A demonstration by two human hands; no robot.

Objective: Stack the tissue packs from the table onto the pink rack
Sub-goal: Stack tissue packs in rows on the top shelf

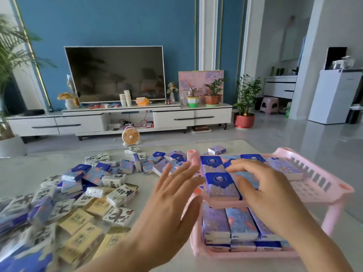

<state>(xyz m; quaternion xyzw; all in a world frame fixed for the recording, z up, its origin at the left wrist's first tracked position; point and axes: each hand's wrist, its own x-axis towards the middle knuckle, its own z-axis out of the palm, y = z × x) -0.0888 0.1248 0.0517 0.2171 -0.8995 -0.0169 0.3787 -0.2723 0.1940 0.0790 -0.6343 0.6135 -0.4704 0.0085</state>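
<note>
Many tissue packs (94,191) lie heaped on the table (23,169); others fill the pink rack (314,193). Left hand (172,199) hovers spread open beside it; right hand (263,187) rests bent-fingered on top packs, grip unclear.

Dark television (115,72) on white cabinet (172,116), small fan (131,136), pink stool (269,105)

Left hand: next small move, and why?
Probably move the left hand over to the loose tissue packs on the table and grip one. It hovers open and empty, while the right hand is busy on the packs already on the pink rack, whose top shelf shows bare space at its right end.
</note>
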